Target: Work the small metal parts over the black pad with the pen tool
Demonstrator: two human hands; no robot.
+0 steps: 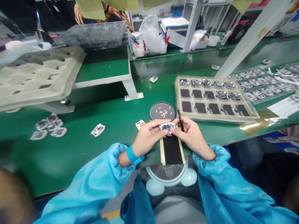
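Note:
Between them, my left hand (149, 135) and my right hand (190, 133) grip a small white plastic housing (167, 126) with electronic parts inside. Both thumbs press on its near edge. A thin black pen-like tool (180, 118) is also tucked in my right hand, pointing up. Under the housing lies a black mat strip (172, 151) edged with yellow tape. Just beyond my hands sits a round dark perforated dish (158, 109) with small tan pieces on it. Another white housing (140, 124) rests beside my left hand, partly hidden by it.
A compartment tray (217, 117) with circuit parts stands at the right, with more filled trays (259, 84) behind. Several housings (54, 124) lie at the left. A raised shelf (102, 79) carries a moulded tray (42, 74). A slanted white post (245, 40) rises at the right.

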